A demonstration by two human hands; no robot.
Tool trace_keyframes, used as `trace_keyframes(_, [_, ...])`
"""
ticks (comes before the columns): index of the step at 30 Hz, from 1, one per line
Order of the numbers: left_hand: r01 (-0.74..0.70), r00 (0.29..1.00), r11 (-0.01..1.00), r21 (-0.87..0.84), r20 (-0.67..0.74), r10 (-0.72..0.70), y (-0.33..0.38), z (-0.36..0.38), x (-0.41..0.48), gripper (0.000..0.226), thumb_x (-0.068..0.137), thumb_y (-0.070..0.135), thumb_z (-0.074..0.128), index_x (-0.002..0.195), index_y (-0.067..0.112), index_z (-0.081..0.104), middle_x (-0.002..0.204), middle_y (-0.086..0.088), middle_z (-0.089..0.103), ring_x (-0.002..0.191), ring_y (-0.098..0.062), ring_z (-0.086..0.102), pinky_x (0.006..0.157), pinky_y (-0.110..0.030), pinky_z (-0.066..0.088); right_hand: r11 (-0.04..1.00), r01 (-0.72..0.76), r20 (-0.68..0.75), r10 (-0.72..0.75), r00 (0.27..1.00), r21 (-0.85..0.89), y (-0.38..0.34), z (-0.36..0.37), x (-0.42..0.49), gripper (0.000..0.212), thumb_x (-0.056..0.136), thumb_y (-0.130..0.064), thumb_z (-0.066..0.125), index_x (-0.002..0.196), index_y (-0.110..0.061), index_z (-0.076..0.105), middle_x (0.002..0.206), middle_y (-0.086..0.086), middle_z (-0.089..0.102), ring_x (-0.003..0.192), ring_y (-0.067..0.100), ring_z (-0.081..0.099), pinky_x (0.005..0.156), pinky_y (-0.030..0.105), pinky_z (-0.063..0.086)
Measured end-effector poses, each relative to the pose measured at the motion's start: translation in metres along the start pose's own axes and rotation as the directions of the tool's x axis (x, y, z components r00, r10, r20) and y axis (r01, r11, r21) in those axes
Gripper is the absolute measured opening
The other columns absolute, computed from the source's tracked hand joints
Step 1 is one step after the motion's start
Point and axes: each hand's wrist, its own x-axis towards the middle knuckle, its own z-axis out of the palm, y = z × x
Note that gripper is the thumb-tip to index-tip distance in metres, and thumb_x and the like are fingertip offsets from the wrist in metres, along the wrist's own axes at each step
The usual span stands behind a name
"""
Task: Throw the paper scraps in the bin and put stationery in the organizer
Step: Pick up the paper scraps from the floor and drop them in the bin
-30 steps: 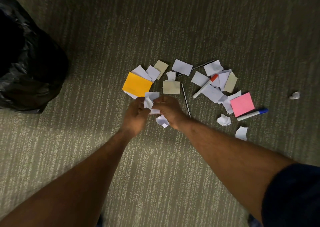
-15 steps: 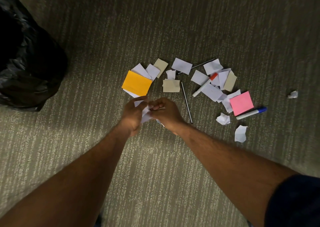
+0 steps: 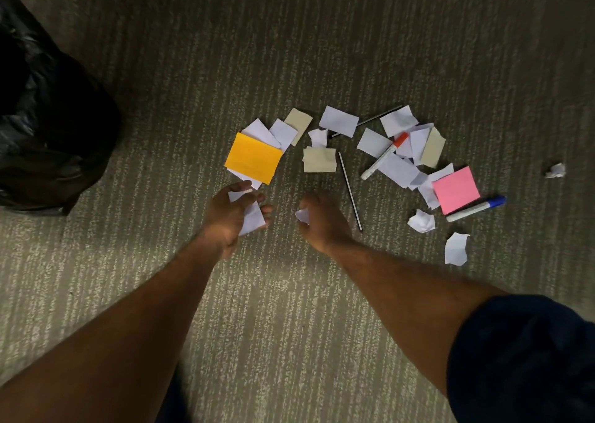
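White scraps (image 3: 252, 218) sit bunched in the left hand (image 3: 230, 216), whose fingers curl round them, while the right hand (image 3: 322, 219) pinches one small scrap (image 3: 302, 215) in its curled fingers. Half a second ago the two hands were touching, working the paper together. Now they have drawn apart, each keeping its share, low over the grey carpet (image 3: 289, 52). This suggests the handful is gathered, and the next move is probably a carry to the bin (image 3: 48, 116), a black bag at the far left, well apart from both hands. Most of the mess lies untouched beyond the hands: loose paper (image 3: 338, 121), an orange note (image 3: 253, 157), a pink note (image 3: 455, 189), a red marker (image 3: 383, 156), a blue marker (image 3: 476, 208), a thin pen (image 3: 350, 190) just beside the right hand, and a crumpled ball (image 3: 555, 170) far right. No organizer is in view, so the stationery step looks unstarted.
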Motion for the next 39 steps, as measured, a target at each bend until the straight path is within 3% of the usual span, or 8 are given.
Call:
trace_keyframes(3, [0.002, 1.0, 1.0, 0.006, -0.01, -0.002, 0.002, 0.005, 0.001, 0.032, 0.096, 0.008, 0.055, 0.127, 0.014, 0.05, 0.095, -0.01, 0.066, 0.069, -0.022, 0.072, 0.062, -0.038, 0.061, 0.929, -0.063, -0.039, 0.083, 0.996, 0.364, -0.004, -0.006, 0.006, 0.013, 0.077, -0.004, 0.067, 0.083, -0.01, 0.058, 0.084, 0.008, 0.06, 0.076, 0.022, 0.057, 0.064, 0.028, 0.043])
trace_keyframes(8, [-0.025, 0.999, 1.0, 0.009, -0.023, 0.026, 0.005, 0.019, 0.003, 0.023, 0.092, 0.008, 0.06, 0.112, 0.019, 0.059, 0.107, -0.018, 0.066, 0.095, -0.032, 0.066, 0.091, -0.047, 0.053, 0.688, -0.127, -0.004, 0.185, 0.983, 0.715, -0.023, -0.028, 0.014, 0.029, 0.074, -0.006, 0.071, 0.089, -0.027, 0.058, 0.092, 0.004, 0.067, 0.087, 0.026, 0.068, 0.071, 0.048, 0.06])
trace_keyframes(12, [-0.025, 0.999, 0.998, 0.049, 0.023, 0.024, 0.006, 0.034, 0.007, 0.016, 0.091, 0.015, 0.062, 0.107, 0.017, 0.062, 0.119, -0.018, 0.063, 0.109, -0.031, 0.06, 0.097, -0.045, 0.046, 0.709, -0.069, -0.052, 0.149, 0.988, 0.702, -0.03, -0.033, 0.015, 0.029, 0.071, -0.007, 0.077, 0.092, -0.017, 0.06, 0.082, 0.0, 0.068, 0.076, 0.018, 0.066, 0.068, 0.036, 0.053])
trace_keyframes(18, [0.0, 0.996, 0.998, 0.065, 0.085, -0.005, 0.007, 0.055, 0.011, 0.059, 0.069, 0.028, 0.083, 0.12, 0.008, 0.06, 0.111, -0.021, 0.07, 0.102, -0.032, 0.068, 0.08, -0.042, 0.056, 0.752, 0.036, -0.103, 0.042, 0.994, 0.658, -0.034, -0.036, 0.018, 0.026, 0.071, -0.01, 0.076, 0.091, -0.012, 0.06, 0.083, 0.006, 0.071, 0.077, 0.021, 0.068, 0.066, 0.039, 0.054])
trace_keyframes(24, [-0.04, 0.999, 0.998, 0.052, -0.008, 0.04, 0.017, 0.06, 0.028, 0.039, 0.071, 0.013, 0.079, 0.107, 0.019, 0.065, 0.105, -0.018, 0.07, 0.093, -0.03, 0.069, 0.083, -0.043, 0.056, 0.718, 0.034, -0.034, -0.014, 0.999, 0.695, -0.027, -0.06, 0.032, 0.045, 0.064, -0.019, 0.084, 0.099, -0.026, 0.057, 0.093, -0.007, 0.062, 0.077, 0.008, 0.062, 0.071, 0.031, 0.055])
trace_keyframes(28, [-0.03, 0.999, 0.999, -0.024, 0.028, 0.031, 0.025, 0.055, 0.036, 0.025, 0.087, 0.0, 0.064, 0.103, 0.019, 0.06, 0.081, -0.011, 0.068, 0.065, -0.018, 0.07, 0.064, -0.037, 0.057, 0.908, 0.141, -0.251, -0.04, 0.967, 0.394, -0.004, -0.072, 0.054, 0.07, 0.058, -0.027, 0.086, 0.118, -0.017, 0.052, 0.114, 0.007, 0.051, 0.098, 0.022, 0.053, 0.077, 0.041, 0.054])
trace_keyframes(32, [-0.033, 0.996, 0.999, 0.005, 0.084, 0.033, 0.021, 0.046, 0.041, 0.027, 0.088, -0.001, 0.062, 0.1, 0.023, 0.06, 0.072, -0.004, 0.07, 0.064, -0.016, 0.069, 0.055, -0.031, 0.057, 0.994, 0.071, -0.12, -0.081, 0.989, -0.085, 0.008, -0.083, 0.086, 0.104, 0.054, -0.046, 0.088, 0.139, -0.021, 0.034, 0.131, 0.01, 0.042, 0.115, 0.03, 0.049, 0.083, 0.044, 0.052])
trace_keyframes(39, [-0.028, 0.991, 0.999, 0.019, 0.133, 0.025, 0.011, 0.037, 0.047, 0.027, 0.089, -0.001, 0.061, 0.103, 0.022, 0.06, 0.071, 0.0, 0.073, 0.066, -0.014, 0.072, 0.055, -0.032, 0.058, 0.957, 0.115, -0.034, -0.129, 0.991, -0.268, 0.003, -0.078, 0.098, 0.088, 0.059, -0.037, 0.087, 0.133, -0.02, 0.041, 0.127, 0.011, 0.049, 0.114, 0.032, 0.053, 0.091, 0.044, 0.046])
